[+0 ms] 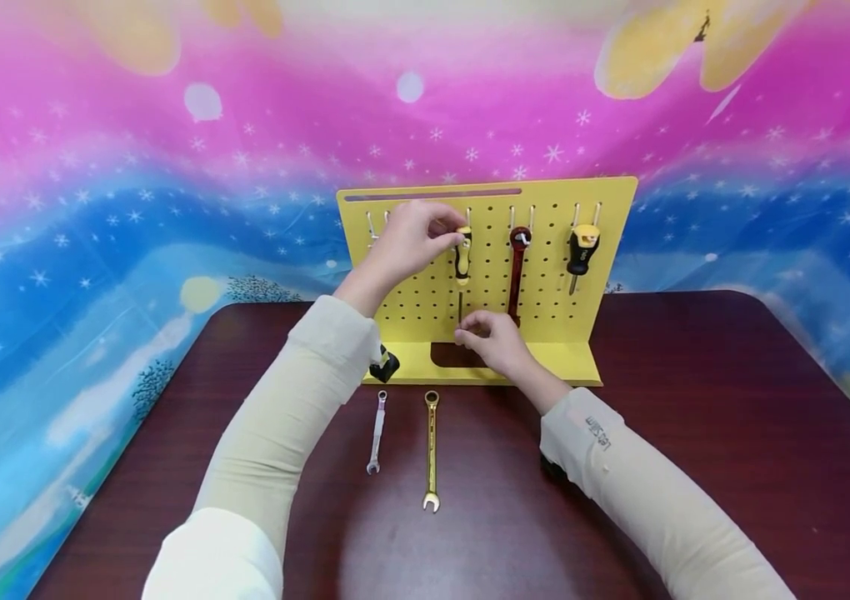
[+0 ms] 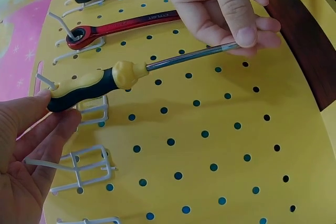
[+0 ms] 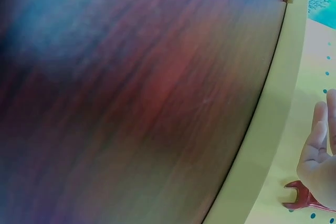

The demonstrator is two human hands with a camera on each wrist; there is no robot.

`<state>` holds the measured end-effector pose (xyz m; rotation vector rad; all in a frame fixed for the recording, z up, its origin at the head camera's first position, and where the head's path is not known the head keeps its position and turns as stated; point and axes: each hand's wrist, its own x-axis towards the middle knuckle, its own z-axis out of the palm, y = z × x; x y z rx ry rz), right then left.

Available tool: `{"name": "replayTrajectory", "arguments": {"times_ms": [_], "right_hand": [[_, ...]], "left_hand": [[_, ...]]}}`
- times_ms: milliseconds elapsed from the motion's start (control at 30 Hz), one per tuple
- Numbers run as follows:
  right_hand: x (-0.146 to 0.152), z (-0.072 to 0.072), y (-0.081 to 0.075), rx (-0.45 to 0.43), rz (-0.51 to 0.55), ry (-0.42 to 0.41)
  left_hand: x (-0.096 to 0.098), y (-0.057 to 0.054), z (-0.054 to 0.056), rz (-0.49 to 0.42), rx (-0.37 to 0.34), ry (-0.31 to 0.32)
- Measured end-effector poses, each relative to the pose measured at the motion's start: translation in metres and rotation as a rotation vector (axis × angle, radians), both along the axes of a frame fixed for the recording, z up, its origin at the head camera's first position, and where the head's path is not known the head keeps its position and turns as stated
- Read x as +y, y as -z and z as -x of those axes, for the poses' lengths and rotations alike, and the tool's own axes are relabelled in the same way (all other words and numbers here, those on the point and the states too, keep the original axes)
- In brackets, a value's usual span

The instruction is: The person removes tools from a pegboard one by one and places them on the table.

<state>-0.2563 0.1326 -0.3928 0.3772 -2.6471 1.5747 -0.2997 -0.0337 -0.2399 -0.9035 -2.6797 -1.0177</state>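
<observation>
A screwdriver (image 2: pixel 84 92) with a yellow-and-black handle hangs upright, tip down, in front of the yellow pegboard (image 1: pixel 545 321). My left hand (image 1: pixel 413 237) grips the top end of its handle between thumb and fingers. In the left wrist view a white hook (image 2: pixel 45 81) pokes out through the hole in that end. Lower down, my right hand (image 1: pixel 498 340) pinches the metal shank near its tip. To the right, a red ratchet wrench (image 1: pixel 517 271) hangs by its ring on another hook. Only part of the right hand shows in the right wrist view.
A second black-and-yellow screwdriver (image 1: pixel 582 250) hangs at the board's right. On the dark wooden table (image 1: pixel 695 400) lie a small silver wrench (image 1: pixel 377 433) and a longer gold wrench (image 1: pixel 432 450). A black object (image 1: pixel 384 365) sits at the board's lower left, partly behind the left sleeve.
</observation>
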Motion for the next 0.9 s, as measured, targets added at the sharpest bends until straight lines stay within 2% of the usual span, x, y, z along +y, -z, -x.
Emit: {"name": "replayTrajectory", "arguments": {"times_ms": [900], "right_hand": [[0.006,-0.026,-0.006,0.102,-0.078,-0.045]], "left_hand": [[-0.002,-0.003,-0.011,0.021,0.012,0.028]]}}
